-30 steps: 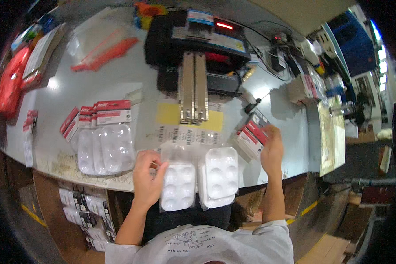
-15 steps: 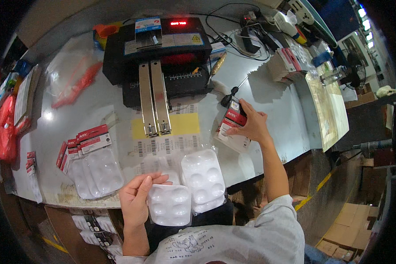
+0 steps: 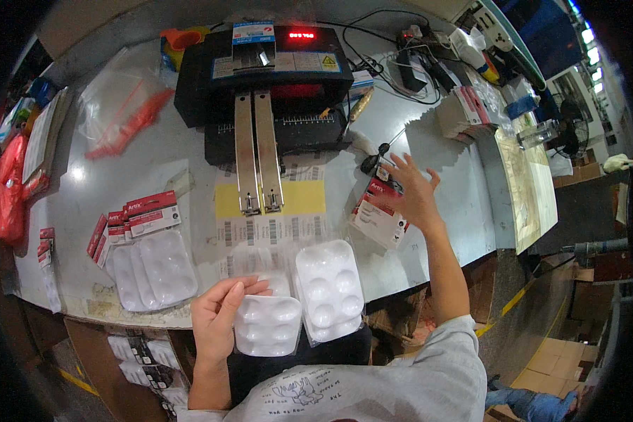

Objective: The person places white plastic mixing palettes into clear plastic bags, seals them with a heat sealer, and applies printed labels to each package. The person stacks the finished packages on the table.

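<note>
Left hand (image 3: 221,316) low at the near edge of the table (image 3: 155,169), fingers curled loosely round the side of a white plastic tray (image 3: 267,325) with round cups, holding it by its left edge. Just to the right, touching or nearly so, a second tray (image 3: 328,288) of the same kind lies on the table edge, tilted a little, untouched.

Right hand (image 3: 413,193) up over the right part of the table, fingers spread wide and open, gripping nothing. Beneath its heel, a small stack of red and white cards (image 3: 378,214) lies on the table; whether the palm touches it, hard to say from here.

In the middle, two long metal bars (image 3: 259,158) run toward the person from a black machine (image 3: 260,77) with a red lit display at the far side. Yellow and white label sheets (image 3: 271,211) lie under the bar ends. Off to the left, a fanned pile of finished packs (image 3: 148,253), red cards on clear blisters. Farther left, a red bag (image 3: 10,190) by the table's rim.
</note>
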Action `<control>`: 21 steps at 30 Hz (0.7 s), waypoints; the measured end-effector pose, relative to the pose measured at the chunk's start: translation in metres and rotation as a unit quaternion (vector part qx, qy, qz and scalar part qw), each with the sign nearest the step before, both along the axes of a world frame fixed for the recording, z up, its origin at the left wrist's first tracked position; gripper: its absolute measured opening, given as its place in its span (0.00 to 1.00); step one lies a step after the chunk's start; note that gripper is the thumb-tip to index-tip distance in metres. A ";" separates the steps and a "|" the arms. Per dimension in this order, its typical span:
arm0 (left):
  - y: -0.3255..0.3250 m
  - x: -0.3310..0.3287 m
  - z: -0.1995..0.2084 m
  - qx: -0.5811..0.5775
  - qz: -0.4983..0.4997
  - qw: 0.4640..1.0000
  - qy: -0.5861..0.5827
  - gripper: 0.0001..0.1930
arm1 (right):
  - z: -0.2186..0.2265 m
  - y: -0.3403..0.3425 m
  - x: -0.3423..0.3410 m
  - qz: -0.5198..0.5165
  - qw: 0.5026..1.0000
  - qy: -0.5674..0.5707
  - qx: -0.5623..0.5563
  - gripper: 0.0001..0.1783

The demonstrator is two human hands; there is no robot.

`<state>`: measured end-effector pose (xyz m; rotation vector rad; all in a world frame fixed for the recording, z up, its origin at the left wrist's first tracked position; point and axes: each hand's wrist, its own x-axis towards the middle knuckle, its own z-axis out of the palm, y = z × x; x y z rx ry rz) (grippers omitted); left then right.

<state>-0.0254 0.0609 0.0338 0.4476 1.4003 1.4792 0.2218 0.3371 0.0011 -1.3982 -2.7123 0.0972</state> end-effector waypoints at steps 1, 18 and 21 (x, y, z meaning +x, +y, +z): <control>0.000 0.001 0.000 -0.002 0.002 1.000 -0.003 0.14 | 0.002 0.012 -0.009 -0.027 0.997 0.054 -0.039 0.34; -0.004 -0.006 0.002 -0.010 -0.007 1.000 0.025 0.15 | 0.002 0.058 -0.037 -0.039 0.976 0.212 0.027 0.19; -0.006 -0.005 0.005 0.003 -0.008 1.000 0.027 0.15 | 0.022 0.029 -0.010 -0.006 0.990 0.136 0.037 0.13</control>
